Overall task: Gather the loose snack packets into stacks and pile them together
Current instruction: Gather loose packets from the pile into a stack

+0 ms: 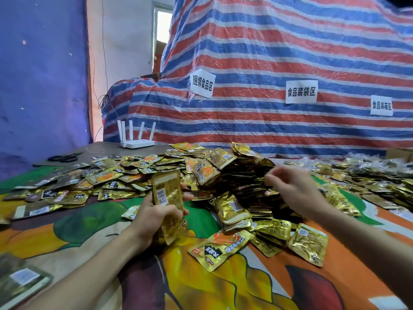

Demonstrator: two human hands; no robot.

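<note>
The left hand [152,220] wraps the stack of snack packets [167,191], so its fingers hide the stack's lower edge, and the packet count cannot be told. Right of the grip, the right hand [292,189] is smeared by blur; whether its fingertips touch the heap of packets [241,175] is unclear. Nearer than the grip and to its left, a packet bundle [20,285] is blurred and cut by the frame edge.
</note>
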